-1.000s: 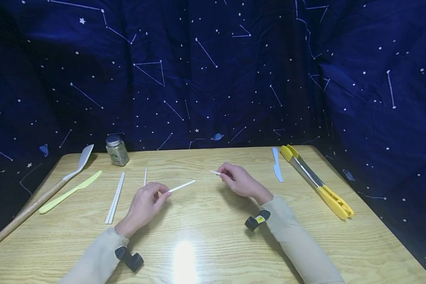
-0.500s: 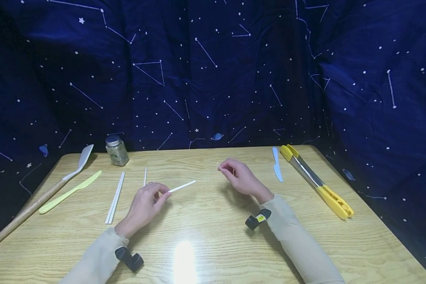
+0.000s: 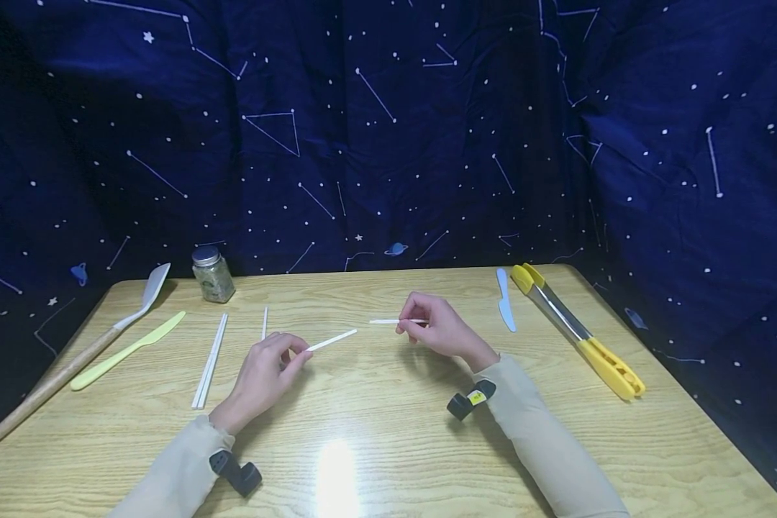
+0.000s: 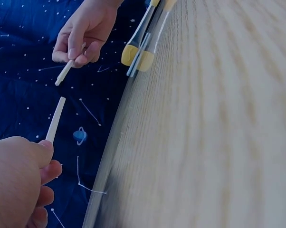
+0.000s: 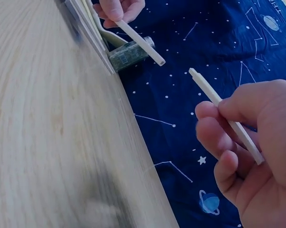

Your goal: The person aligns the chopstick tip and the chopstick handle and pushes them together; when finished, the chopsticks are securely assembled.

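Observation:
My left hand pinches the rear of a white chopstick piece between thumb and fingers, its free end pointing right. In the right wrist view that end of the left chopstick piece shows a small hole. Opposite it, my right hand pinches a second white chopstick piece near its middle. A narrower, stepped tip on this right piece points toward the left one. Both are held above the table, ends apart with a gap between them.
Beyond my left hand lies another white stick, partly hidden. To the left are a pair of white chopsticks, a yellow-green knife, a spatula and a jar. A blue knife and yellow tongs lie right.
The right hand has turned its chopstick piece within its fingers; the piece was mostly hidden half a second ago and now sticks out further to the left. The left hand has stayed still.

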`<state>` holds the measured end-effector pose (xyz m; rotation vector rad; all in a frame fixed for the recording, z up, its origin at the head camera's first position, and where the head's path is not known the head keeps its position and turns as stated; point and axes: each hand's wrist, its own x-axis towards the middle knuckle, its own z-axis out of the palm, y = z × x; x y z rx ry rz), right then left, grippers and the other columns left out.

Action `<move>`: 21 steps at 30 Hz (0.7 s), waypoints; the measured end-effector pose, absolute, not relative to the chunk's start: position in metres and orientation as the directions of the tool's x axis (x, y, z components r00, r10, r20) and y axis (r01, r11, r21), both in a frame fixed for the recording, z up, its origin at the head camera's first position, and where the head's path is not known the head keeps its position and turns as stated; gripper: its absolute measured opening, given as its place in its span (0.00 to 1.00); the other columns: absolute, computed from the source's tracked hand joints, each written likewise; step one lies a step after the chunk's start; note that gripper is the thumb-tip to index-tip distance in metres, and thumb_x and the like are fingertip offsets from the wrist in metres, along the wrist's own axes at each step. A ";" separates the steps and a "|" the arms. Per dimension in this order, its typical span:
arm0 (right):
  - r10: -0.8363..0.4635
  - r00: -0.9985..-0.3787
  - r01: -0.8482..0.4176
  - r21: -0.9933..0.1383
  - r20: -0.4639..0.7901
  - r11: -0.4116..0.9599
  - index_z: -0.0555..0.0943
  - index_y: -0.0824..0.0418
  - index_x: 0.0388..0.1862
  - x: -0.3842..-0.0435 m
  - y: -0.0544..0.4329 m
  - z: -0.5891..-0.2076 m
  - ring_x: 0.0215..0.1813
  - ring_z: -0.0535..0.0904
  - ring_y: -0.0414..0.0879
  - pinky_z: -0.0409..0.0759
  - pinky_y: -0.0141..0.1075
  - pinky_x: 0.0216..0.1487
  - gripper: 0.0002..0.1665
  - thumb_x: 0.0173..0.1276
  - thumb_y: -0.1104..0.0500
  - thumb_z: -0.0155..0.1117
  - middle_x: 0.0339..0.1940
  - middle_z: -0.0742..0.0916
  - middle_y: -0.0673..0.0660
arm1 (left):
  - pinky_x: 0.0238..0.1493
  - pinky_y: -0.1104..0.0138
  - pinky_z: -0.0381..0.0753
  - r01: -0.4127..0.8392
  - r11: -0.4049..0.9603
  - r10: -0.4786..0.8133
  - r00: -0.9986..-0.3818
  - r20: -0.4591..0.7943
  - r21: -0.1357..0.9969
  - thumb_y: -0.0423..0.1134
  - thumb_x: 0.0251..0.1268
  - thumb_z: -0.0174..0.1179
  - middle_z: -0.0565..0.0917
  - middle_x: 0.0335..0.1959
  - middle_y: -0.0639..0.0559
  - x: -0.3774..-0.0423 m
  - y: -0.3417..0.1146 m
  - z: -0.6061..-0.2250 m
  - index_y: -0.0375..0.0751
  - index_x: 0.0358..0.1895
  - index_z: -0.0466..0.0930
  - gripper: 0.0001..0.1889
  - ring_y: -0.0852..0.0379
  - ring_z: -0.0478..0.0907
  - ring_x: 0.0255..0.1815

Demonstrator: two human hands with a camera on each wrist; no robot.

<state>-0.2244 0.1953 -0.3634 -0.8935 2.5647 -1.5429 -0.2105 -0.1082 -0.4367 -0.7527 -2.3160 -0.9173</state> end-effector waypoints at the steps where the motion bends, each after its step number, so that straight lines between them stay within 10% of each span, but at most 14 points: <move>1: -0.483 -0.835 -0.463 -0.812 0.263 0.357 0.74 0.72 0.34 -0.224 0.195 -0.364 0.27 0.79 0.48 0.79 0.31 0.29 0.03 0.65 0.76 0.54 0.30 0.84 0.70 | 0.23 0.73 0.70 0.660 0.612 0.297 -0.702 0.647 0.435 0.34 0.55 0.69 0.82 0.25 0.55 -0.210 -0.108 -0.437 0.42 0.31 0.82 0.04 0.63 0.71 0.23; 21: -0.556 -0.795 -0.542 -0.699 0.243 0.468 0.80 0.66 0.39 -0.236 0.193 -0.389 0.22 0.72 0.36 0.72 0.27 0.27 0.04 0.68 0.69 0.57 0.31 0.86 0.62 | 0.22 0.74 0.69 0.669 0.587 0.305 -0.705 0.641 0.456 0.34 0.54 0.70 0.82 0.25 0.55 -0.207 -0.104 -0.437 0.42 0.31 0.82 0.05 0.66 0.70 0.22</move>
